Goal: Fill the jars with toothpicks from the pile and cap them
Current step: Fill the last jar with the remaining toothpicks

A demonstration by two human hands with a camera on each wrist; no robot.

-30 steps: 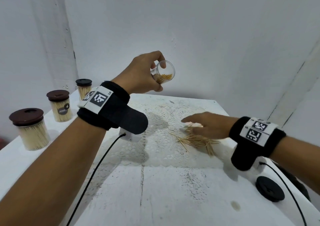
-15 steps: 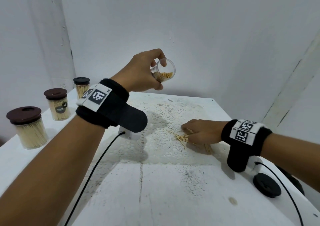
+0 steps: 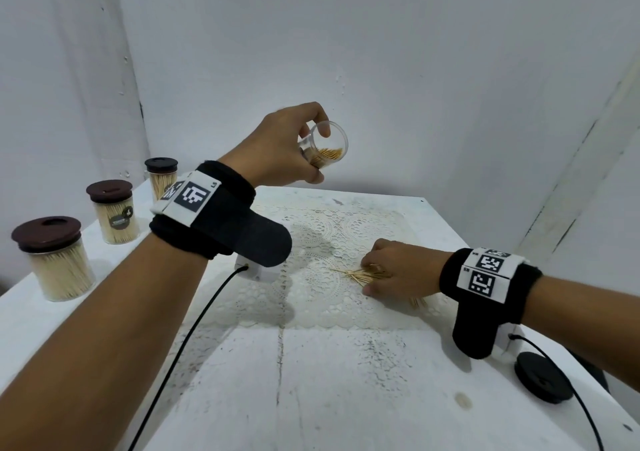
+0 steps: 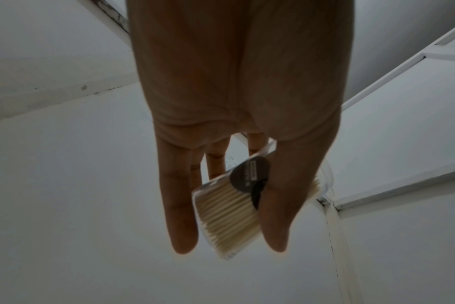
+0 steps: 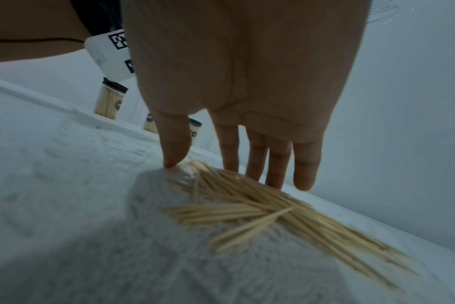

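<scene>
**Open jar aloft, fingers on the pile**

The left hand [image 3: 277, 146] grips a tilted, partly filled open jar [image 3: 325, 146] above the lace mat [image 3: 311, 298]. On that mat, the right hand [image 3: 398, 270] has thumb and curled fingers [image 5: 255, 160] closing around the toothpick pile [image 5: 260, 207].

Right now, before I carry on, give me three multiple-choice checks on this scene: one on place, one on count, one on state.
1. Where is the toothpick pile?
A. on the lace mat
B. on bare table
C. in a tray

2. How many capped jars stand along the table's left edge?
A. one
B. two
C. three

3. The open jar in the left hand is:
A. capped
B. partly filled, uncapped
C. empty

Key: 1 A, the picks lie on the lace under the right hand; 2 C, three lidded jars in a row; 3 B, picks show through its open mouth.
</scene>
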